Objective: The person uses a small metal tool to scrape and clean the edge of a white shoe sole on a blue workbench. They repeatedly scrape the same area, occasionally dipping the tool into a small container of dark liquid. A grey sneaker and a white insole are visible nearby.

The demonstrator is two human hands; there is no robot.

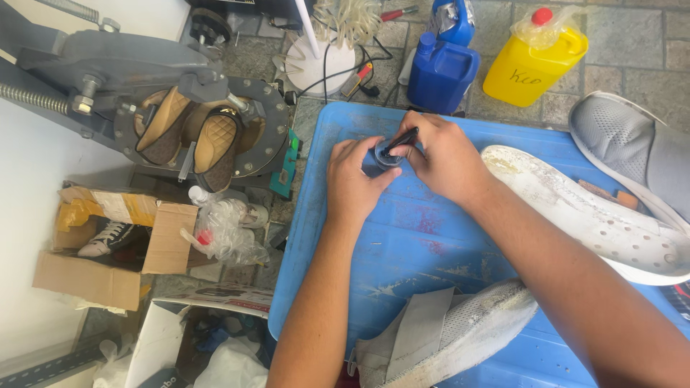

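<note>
Small dark jar point(388, 154) mostly hidden behind hands — grey shoe point(636, 144) cut off right.

Lots of shoe-repair clutter around your blue table point(431, 251)

You've got a white sole point(589, 212) and grey shoe point(625, 136) on the right, a grey upper point(460, 327) up front, blue jug point(442, 72) and yellow jug point(532, 61) behind, plus a press point(194, 129) clamping two brown shoes, left.

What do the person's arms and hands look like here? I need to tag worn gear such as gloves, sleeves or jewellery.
Both arms are bare from the bottom edge of the picture up to the fingers. The left hand and the right hand wear no gloves. No sleeve, watch, bracelet or ring shows on either arm or hand, and no bandage or tape. The nails look short.
</note>
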